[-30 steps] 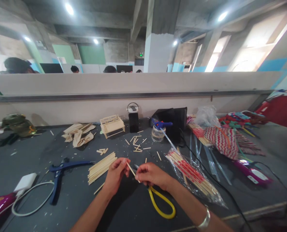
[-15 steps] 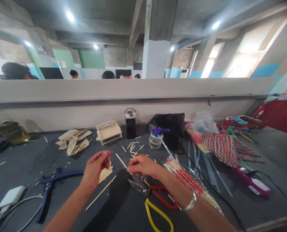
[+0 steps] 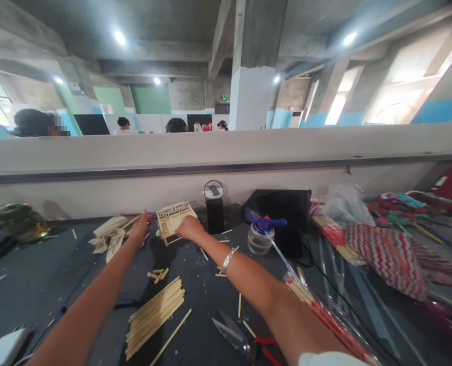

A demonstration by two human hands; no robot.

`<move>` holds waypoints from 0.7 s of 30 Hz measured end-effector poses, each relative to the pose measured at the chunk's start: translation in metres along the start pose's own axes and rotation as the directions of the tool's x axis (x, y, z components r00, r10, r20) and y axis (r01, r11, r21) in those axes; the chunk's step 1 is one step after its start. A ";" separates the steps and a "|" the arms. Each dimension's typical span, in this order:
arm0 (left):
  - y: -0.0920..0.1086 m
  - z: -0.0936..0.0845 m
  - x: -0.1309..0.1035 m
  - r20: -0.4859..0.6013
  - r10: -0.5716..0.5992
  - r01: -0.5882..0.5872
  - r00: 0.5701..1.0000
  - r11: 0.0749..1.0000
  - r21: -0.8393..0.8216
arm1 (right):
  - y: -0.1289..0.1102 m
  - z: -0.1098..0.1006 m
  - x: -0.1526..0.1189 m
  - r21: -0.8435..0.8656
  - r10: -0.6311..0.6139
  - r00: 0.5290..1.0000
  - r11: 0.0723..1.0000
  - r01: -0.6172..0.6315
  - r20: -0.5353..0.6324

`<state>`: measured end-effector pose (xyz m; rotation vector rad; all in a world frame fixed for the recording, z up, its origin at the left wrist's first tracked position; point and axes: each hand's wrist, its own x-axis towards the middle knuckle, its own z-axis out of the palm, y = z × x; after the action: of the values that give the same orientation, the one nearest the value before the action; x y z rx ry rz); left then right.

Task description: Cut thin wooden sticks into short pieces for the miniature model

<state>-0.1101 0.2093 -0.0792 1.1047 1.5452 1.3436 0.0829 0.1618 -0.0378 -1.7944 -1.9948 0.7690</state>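
Note:
A miniature wooden bench, built from pale sticks with a latticed back, stands near the partition. My right hand reaches over its front right part, fingers closed on it; the fingertips are partly hidden. My left hand is just left of the bench, beside crumpled tan paper. Its fingers are apart and look empty, though slightly blurred. A pile of thin wooden sticks lies between my forearms, with one loose stick beside it. Several short cut pieces lie above the pile.
Shears with red handles lie under my right forearm. A glue gun rests on a glass jar. Packaged sticks and a striped knitted cloth are to the right. A dark phone stands against the partition.
Both hands have moved forward from the stick pile to the bench. The thin stick at my right hand is no longer seen there. The view has shifted slightly.

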 end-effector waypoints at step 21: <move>-0.016 0.003 0.029 0.295 -0.052 0.091 0.954 0.988 -0.121 | -0.030 0.032 0.041 -0.074 -0.017 1.000 0.997 0.015 -0.023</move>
<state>-0.1177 0.2374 -0.0960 1.0970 1.2499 1.1589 0.0348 0.1958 -0.0491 -1.8169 -2.0446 0.6739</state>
